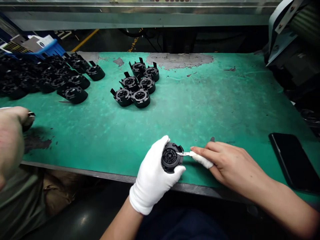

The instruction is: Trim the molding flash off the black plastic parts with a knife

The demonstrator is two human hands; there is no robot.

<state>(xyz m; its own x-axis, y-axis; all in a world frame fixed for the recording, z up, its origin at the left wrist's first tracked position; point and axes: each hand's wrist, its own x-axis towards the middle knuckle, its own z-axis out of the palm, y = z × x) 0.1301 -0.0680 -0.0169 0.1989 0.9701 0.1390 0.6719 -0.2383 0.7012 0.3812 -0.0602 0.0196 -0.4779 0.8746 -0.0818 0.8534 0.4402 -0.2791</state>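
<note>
My left hand, in a white glove, grips a round black plastic part at the near edge of the green table. My bare right hand holds a small blade with a white-wrapped handle. The blade's tip touches the upper right face of the part. A cluster of several identical black parts sits farther back at centre-left.
A large pile of the same black parts lies at the far left beside a blue crate. A co-worker's hand holds something at the left edge. A black phone lies at right. A machine stands at the far right.
</note>
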